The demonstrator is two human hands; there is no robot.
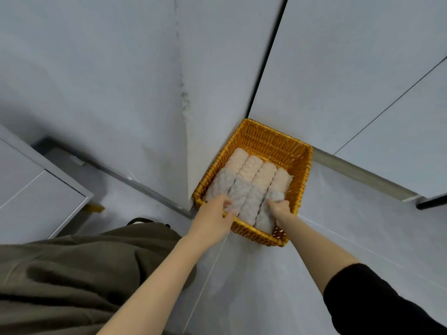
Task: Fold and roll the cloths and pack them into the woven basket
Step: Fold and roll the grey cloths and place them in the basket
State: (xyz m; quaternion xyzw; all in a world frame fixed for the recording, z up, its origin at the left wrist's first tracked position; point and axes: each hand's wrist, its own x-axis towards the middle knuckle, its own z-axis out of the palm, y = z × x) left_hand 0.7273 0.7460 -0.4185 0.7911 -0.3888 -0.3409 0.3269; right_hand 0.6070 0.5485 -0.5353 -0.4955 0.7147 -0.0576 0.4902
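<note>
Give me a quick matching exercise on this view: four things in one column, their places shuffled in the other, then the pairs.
Things
1. woven basket
2. left hand
3. right hand
4. black sleeve

Places
A. covers the right arm
B. on the floor, in the wall corner
C. grips the near end of the rightmost of the rolled cloths
D. grips the near ends of the rolls on the left side

Pairs: 1-B, 2-D, 3-C, 4-A
</note>
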